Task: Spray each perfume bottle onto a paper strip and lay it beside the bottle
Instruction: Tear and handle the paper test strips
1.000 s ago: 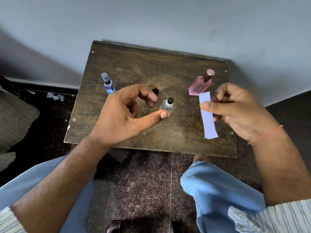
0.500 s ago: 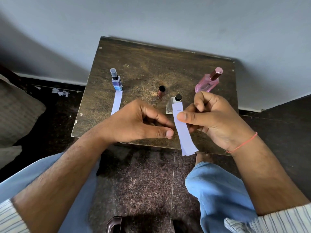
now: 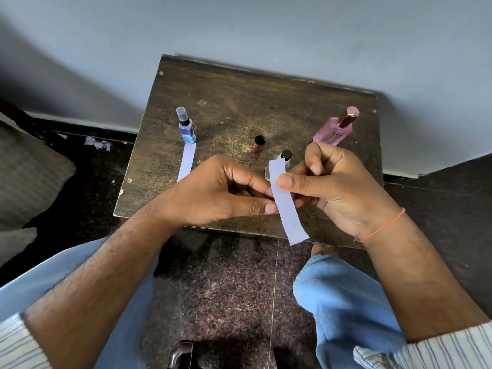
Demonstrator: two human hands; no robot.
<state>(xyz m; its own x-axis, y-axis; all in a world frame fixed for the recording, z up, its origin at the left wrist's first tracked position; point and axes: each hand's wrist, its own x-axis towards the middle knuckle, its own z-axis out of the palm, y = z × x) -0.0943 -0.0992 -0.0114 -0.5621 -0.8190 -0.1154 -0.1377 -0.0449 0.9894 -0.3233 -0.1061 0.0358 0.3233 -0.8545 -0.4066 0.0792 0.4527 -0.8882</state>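
A room in a home, by the look of it. A small, worn wooden desk (image 3: 239, 107) stands pushed against a plain painted wall (image 3: 266, 27) with a pale skirting at its foot. The floor (image 3: 226, 283) is dark speckled stone in large tiles. To the left lies a checked cushion (image 3: 29, 177), with scraps of paper (image 3: 97, 143) on the floor near the wall. Perfume bottles (image 3: 334, 129) stand on the desk.

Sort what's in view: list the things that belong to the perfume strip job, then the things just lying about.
Job: blue bottle with its laid strip; clear bottle; its loose cap; pink bottle; held strip; left hand; right hand.

Lying about: paper scraps; cushion.
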